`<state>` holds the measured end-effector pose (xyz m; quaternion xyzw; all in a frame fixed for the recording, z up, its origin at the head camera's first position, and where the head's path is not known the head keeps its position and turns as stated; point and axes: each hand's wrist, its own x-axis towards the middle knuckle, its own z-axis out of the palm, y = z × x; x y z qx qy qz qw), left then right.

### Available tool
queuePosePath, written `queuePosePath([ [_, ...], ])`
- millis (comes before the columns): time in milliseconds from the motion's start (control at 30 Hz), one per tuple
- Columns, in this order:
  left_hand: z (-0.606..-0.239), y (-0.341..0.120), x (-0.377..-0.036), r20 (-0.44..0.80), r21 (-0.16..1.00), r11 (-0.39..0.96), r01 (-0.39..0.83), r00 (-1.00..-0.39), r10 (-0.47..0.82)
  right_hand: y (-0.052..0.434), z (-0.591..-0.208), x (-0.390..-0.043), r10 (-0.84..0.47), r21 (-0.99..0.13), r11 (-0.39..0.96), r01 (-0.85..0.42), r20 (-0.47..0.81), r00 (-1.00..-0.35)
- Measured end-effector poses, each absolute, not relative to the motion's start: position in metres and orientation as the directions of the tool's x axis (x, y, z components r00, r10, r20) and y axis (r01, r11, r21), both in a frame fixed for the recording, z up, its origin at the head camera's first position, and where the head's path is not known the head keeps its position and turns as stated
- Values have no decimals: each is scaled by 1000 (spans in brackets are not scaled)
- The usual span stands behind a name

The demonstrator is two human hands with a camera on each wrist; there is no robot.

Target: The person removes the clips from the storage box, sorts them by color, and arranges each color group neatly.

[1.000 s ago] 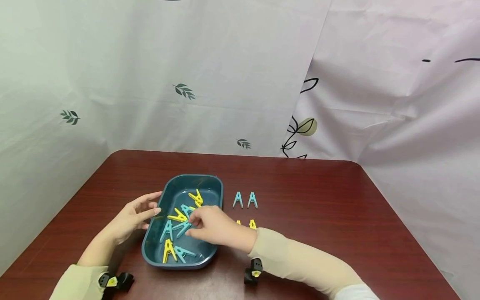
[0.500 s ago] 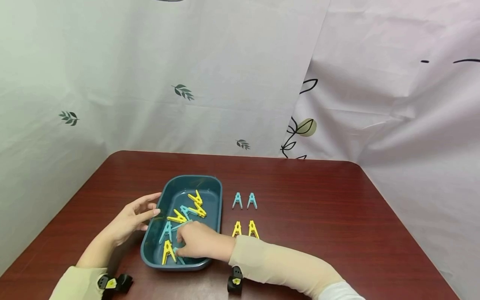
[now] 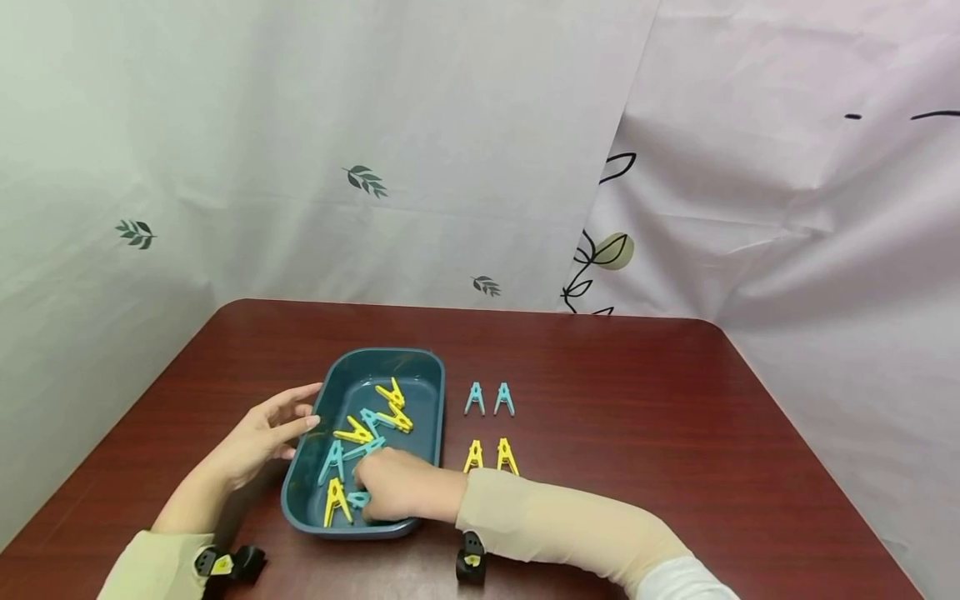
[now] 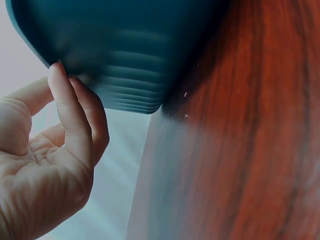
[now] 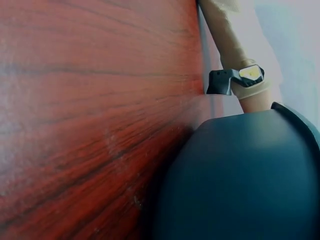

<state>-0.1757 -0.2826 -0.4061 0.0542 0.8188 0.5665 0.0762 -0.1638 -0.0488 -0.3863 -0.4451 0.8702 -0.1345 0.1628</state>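
Note:
A dark teal tray on the red-brown table holds several yellow and teal clothespins. My left hand rests with straight fingers against the tray's left rim; in the left wrist view its fingertips touch the tray's outer wall. My right hand reaches into the near end of the tray, its fingers curled on a teal clothespin. A yellow clothespin lies just left of it. The right wrist view shows only the tray's outer wall and the table.
Two teal clothespins stand side by side on the table right of the tray, and two yellow clothespins lie in front of them. Patterned cloth walls close in the table at the back and both sides.
My right hand moved from the middle of the tray to its near end and settled on a teal clothespin there. The two yellow clothespins on the table came into full view. My left hand stayed put.

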Motion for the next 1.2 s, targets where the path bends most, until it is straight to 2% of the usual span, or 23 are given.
queuePosePath([
  [167,-405,-282,-176,-66,936,351,0,-982,175,-47,-385,-165,-830,-441,541,-716,-147,-537],
  [433,-405,-281,-177,-55,940,341,12,-981,188,-44,-384,-168,-789,-554,542,-632,-76,-610],
  [600,-406,-281,-177,-55,942,335,13,-980,194,-43,-383,-169,-766,-674,511,-533,-76,-638],
  [733,-406,-281,-176,-58,943,333,10,-980,192,-41,-380,-168,-757,-723,490,-487,-75,-649],
  [967,-406,-280,-176,-63,943,334,3,-980,186,-31,-370,-166,-754,-822,391,-413,-29,-656],
  [1200,-405,-280,-175,-66,942,336,-3,-982,176,-14,-361,-164,-691,-915,279,-291,19,-723],
])
